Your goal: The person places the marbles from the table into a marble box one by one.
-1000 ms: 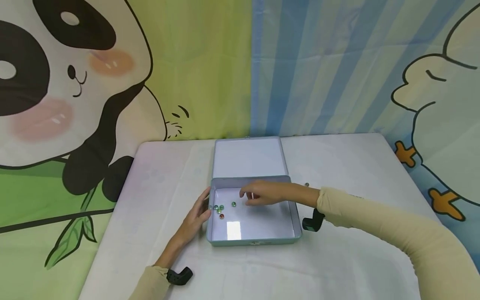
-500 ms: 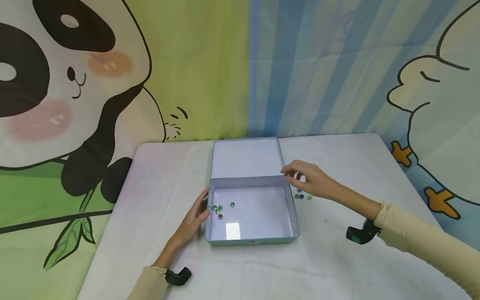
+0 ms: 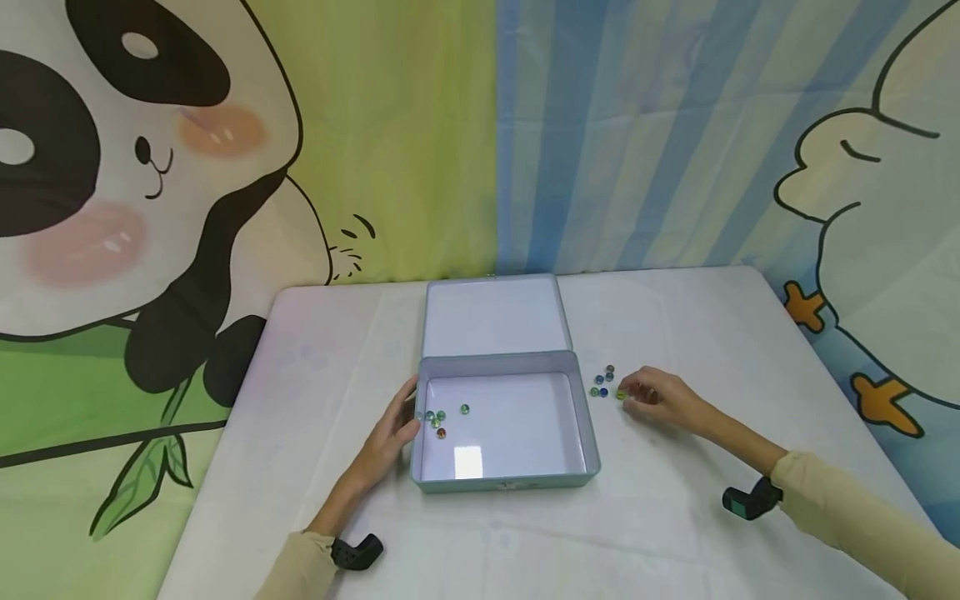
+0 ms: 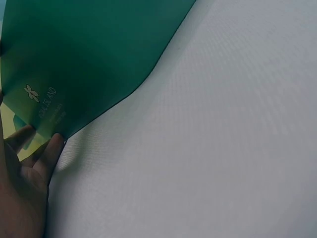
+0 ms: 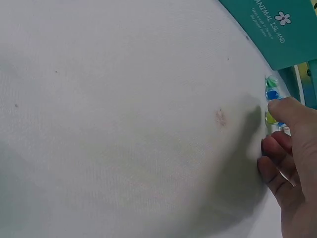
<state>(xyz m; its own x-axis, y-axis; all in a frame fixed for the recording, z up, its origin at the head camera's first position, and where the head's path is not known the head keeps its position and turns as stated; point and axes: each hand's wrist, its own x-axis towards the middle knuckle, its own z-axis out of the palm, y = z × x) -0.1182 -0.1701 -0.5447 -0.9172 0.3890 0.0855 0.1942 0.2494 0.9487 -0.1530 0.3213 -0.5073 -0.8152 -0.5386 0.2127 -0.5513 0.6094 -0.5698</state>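
My left hand [image 3: 392,429] rests against the left wall of an opened teal tin box [image 3: 506,483], its fingers extended along the side. The left wrist view shows that hand [image 4: 29,173] at a corner of the box's printed green outside [image 4: 94,54]. Inside the box lie several green glass marbles [image 3: 441,415] and a red one [image 3: 441,433]. To the right of the box, my right hand [image 3: 663,398] reaches down with its thumb and fingertips around a yellow marble [image 5: 270,118]. A gap shows between thumb and fingers in the right wrist view.
The tin's lid [image 3: 497,317] lies folded back behind it. Several blue, green and dark marbles [image 3: 599,379] sit between the box and my right hand on the white tablecloth [image 3: 675,517]. A patterned curtain [image 3: 420,142] hangs behind the table.
My right hand has come out from over the box, moved right and lowered to the yellow marble. The left hand and the marbles inside the box have stayed in place.
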